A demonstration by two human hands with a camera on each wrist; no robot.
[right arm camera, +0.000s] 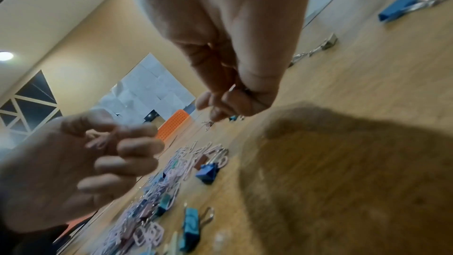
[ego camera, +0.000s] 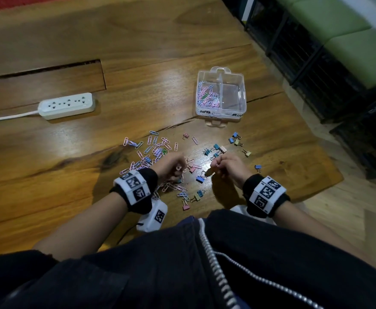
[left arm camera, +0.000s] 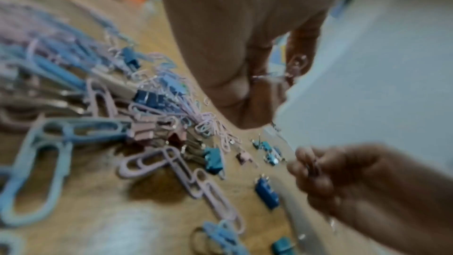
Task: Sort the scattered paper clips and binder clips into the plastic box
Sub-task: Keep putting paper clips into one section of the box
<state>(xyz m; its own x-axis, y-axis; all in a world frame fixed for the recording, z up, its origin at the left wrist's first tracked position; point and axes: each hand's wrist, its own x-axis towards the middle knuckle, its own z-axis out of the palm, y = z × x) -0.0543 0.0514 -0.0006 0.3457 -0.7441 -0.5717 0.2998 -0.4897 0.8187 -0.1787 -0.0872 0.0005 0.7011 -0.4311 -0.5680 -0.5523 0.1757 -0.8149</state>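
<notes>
A clear plastic box stands at the back right of the wooden table; its left compartment holds pastel paper clips, and its right compartment shows nothing inside. Loose paper clips lie in a heap ahead of my left hand, whose curled fingers hold a pink paper clip. Coloured binder clips are scattered around my right hand. That hand pinches a small clip with bare wire showing; I cannot tell which kind it is. A blue binder clip lies between the hands.
A white power strip with its cord lies at the left. Dark crates and green cushions stand beyond the table's right edge. More binder clips lie toward the box, and others near my body.
</notes>
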